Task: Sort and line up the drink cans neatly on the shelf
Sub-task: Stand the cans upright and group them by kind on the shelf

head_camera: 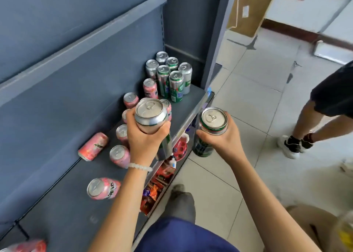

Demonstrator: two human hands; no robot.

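Note:
My left hand (pixel 146 137) grips a tall silver-topped can (pixel 150 114) upright above the grey shelf (pixel 80 190). Out past the shelf's front edge, my right hand (pixel 223 137) holds a tall green can (pixel 211 127), also upright. Several green and silver cans (pixel 172 76) stand bunched at the shelf's far end. Several pink cans (pixel 131 100) stand in a loose row behind my left hand. Two pink cans lie on their sides: one (pixel 93 145) near the back wall, one (pixel 103 187) closer to me.
A lower shelf (pixel 158 183) under the front edge holds red snack packets. Another person's legs (pixel 313 125) stand on the tiled floor at right. Another pink can (pixel 28 246) shows at the bottom left corner. A cardboard box (pixel 248 9) leans at the far top.

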